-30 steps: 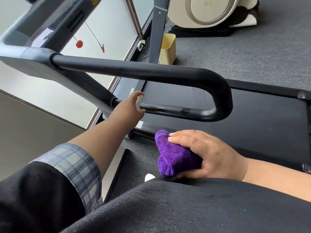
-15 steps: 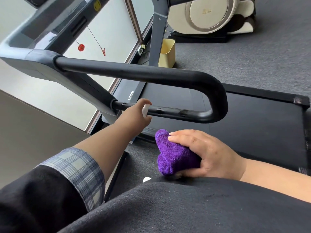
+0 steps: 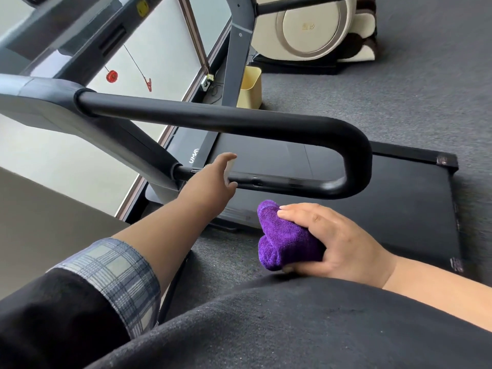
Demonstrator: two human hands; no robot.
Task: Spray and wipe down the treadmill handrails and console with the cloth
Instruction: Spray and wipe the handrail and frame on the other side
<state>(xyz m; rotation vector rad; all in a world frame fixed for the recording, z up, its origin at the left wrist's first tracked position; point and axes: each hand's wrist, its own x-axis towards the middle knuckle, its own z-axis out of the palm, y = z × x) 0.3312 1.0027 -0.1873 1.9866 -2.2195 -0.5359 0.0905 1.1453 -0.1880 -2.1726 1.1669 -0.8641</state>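
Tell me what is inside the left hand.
A small white object shows between the thumb and fingers of the left hand, near the lower handrail bar. The hand covers most of it, so what it is cannot be told.

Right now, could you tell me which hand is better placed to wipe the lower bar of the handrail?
The right hand, probably. It already grips the purple cloth just below the lower bar. The left hand is at the bar but holds a small white object, seemingly the sprayer.
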